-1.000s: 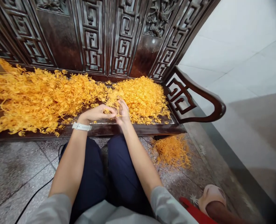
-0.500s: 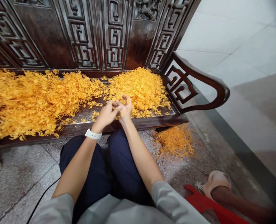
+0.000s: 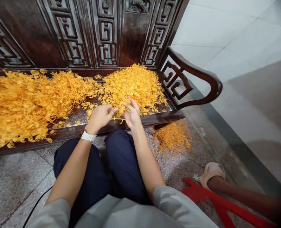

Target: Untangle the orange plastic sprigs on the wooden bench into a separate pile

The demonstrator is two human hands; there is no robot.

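Note:
My left hand (image 3: 99,116), with a white watch (image 3: 88,136) at its wrist, pinches a thin orange plastic strand (image 3: 118,119) over the bench's front edge. Beside it on the right, my right hand (image 3: 132,113) has its palm turned up and its fingers spread apart; the strand's far end reaches close to it. Behind both hands is a heap of small yellow-orange pieces (image 3: 135,85). A larger, tangled heap of stringy yellow-orange pieces (image 3: 35,101) covers the bench seat on the left.
The dark wooden bench (image 3: 154,118) has a carved back and a curved armrest (image 3: 197,100) on the right. Thin orange strands (image 3: 175,137) lie on the floor below. A red stool (image 3: 202,193) and another person's foot in a sandal (image 3: 213,174) are at the lower right.
My hands have moved apart, where before their fingers met. The strand now shows between them. The whole view has shifted, so the bench sits further left.

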